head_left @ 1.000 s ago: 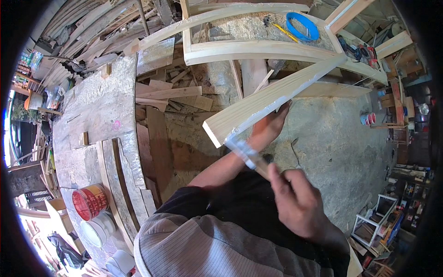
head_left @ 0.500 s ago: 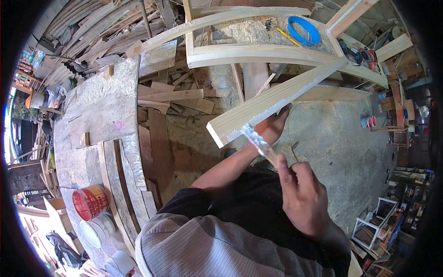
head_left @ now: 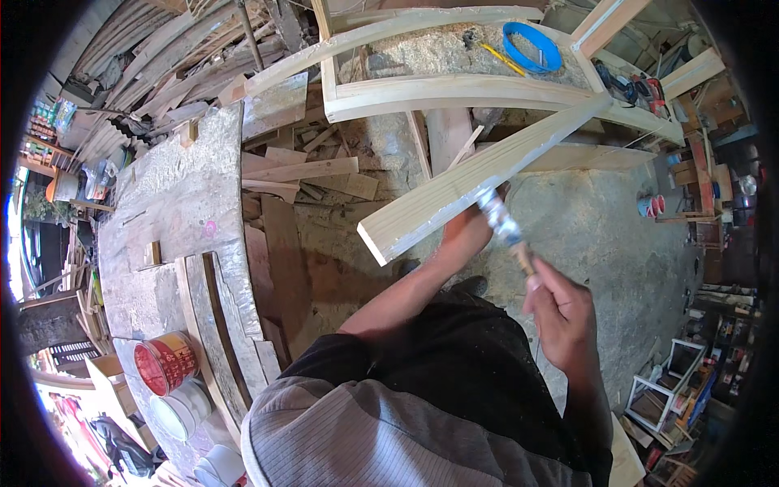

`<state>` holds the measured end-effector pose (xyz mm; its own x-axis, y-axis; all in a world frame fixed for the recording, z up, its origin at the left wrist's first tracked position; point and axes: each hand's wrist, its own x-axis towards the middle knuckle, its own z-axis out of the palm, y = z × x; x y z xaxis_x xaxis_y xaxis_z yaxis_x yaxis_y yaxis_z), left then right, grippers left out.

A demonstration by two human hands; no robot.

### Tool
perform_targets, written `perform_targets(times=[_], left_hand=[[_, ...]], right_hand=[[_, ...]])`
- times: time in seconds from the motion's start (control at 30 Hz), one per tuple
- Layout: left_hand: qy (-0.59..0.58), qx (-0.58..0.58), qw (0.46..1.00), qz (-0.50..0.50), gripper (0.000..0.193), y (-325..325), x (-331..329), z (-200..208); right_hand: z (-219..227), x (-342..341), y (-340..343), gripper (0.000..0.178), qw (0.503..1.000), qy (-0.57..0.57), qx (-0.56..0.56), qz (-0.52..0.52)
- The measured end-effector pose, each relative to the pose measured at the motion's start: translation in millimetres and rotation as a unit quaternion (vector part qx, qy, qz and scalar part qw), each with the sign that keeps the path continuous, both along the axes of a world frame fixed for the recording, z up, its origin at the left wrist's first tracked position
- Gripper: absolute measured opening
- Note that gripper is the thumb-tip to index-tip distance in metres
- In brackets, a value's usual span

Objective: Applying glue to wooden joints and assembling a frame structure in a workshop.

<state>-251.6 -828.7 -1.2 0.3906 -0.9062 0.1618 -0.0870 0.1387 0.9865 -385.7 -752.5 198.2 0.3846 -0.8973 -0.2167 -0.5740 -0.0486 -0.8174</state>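
My left hand (head_left: 468,233) holds a pale wooden bar (head_left: 442,191) from below, its fingers mostly hidden behind the wood. The bar slants from near my chest up to the right, and its far end meets a wooden frame (head_left: 454,91). Wet white glue or paste coats the bar's right-hand narrow edge. In my right hand (head_left: 562,312) is a slim wooden-handled brush (head_left: 509,230), pinched by the handle. White stuff smears its head, which touches the coated edge beside my left hand.
On the frame's far side lie a blue ring (head_left: 531,47) and a yellow tool (head_left: 503,58). To the left, a worn bench (head_left: 170,219) bears planks (head_left: 213,325), a red bucket (head_left: 165,363) and white containers (head_left: 180,411). Wood offcuts (head_left: 304,166) litter the floor ahead.
The brush and my right hand have moved right and up along the bar's edge. The bar's near end has shifted slightly down and left, still held by my left hand.
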Motion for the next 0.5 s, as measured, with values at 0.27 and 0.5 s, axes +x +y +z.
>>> perform_targets(times=[0.27,0.5], left_hand=[[-0.047,0.004,0.998,0.051,0.03,-5.4,1.6,2.2],[-0.001,0.018,0.999,0.039,0.031,-3.2,6.6,21.3]], right_hand=[[3.8,9.9,33.0,0.058,0.945,0.123,-0.179,0.243],[-13.2,36.6,16.2,0.065,0.87,0.183,-0.335,0.312]])
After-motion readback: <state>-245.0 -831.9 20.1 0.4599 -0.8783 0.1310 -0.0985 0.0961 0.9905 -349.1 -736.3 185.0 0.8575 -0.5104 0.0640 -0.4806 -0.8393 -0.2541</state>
